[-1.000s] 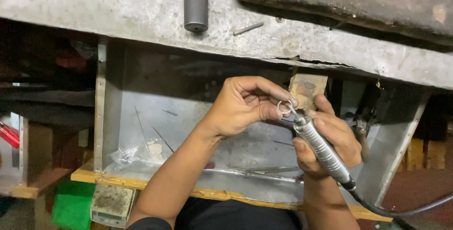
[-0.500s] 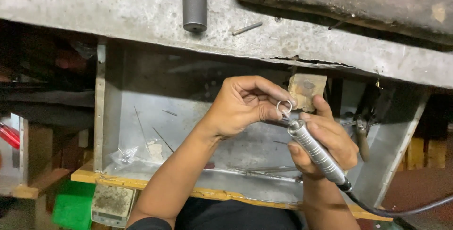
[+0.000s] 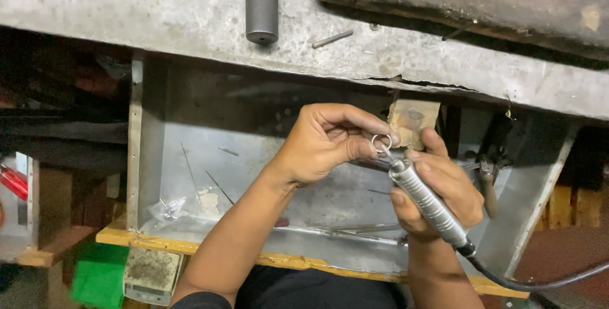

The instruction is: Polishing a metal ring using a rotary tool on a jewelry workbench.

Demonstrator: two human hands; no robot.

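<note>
My left hand [image 3: 327,144] pinches a small silver ring [image 3: 381,144] between thumb and fingertips, held against a worn wooden bench peg [image 3: 413,122]. My right hand [image 3: 441,188] grips a ribbed metal rotary handpiece [image 3: 428,204] like a pen, its tip right at the ring. A black cable [image 3: 539,280] runs from the handpiece's rear toward the lower right. Both hands hover over an open metal tray drawer [image 3: 209,157].
A grey stone-like benchtop [image 3: 158,11] spans the top, with a dark steel cylinder [image 3: 262,1] and a small pin [image 3: 332,39] on it. Thin wires and a plastic bag [image 3: 171,206] lie in the drawer. Pliers [image 3: 487,182] hang at right. A green box [image 3: 98,277] sits at the lower left.
The handpiece tip has stayed at the ring; my right hand shifted very slightly. The left hand keeps the ring in the same place.
</note>
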